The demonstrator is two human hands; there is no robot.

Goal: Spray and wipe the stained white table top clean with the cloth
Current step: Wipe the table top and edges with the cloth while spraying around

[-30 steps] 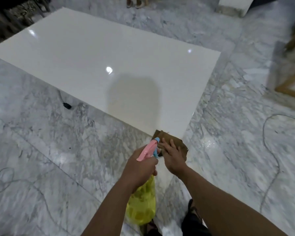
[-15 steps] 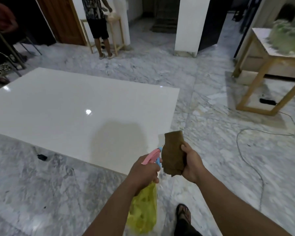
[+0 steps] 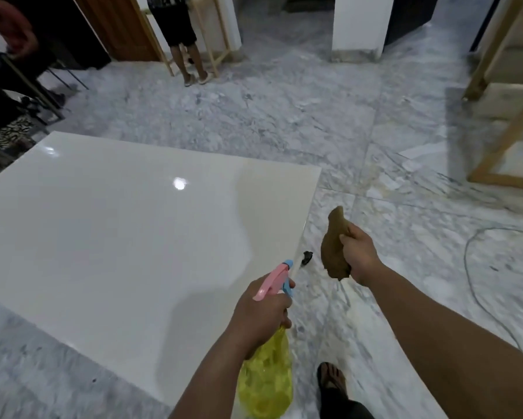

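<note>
Spraying is at hand: the left hand [image 3: 261, 313] grips the spray bottle [image 3: 267, 379] beside the white table top [image 3: 118, 237], the right hand [image 3: 358, 255] clutches the cloth [image 3: 334, 246] off its edge, and next likely comes aiming the nozzle over the surface.

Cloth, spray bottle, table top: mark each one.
cloth [image 3: 332, 252], head view, middle of the bunched fabric
spray bottle [image 3: 266, 385], head view, yellow body
table top [image 3: 118, 237], head view, bare white surface

Both forearms [image 3: 435, 343] bare (no sleeves), dark sandal [image 3: 331, 381] on one foot.

The white table top [image 3: 112, 237] runs past the left edge; the spray bottle [image 3: 266, 385] neck is hidden.
</note>
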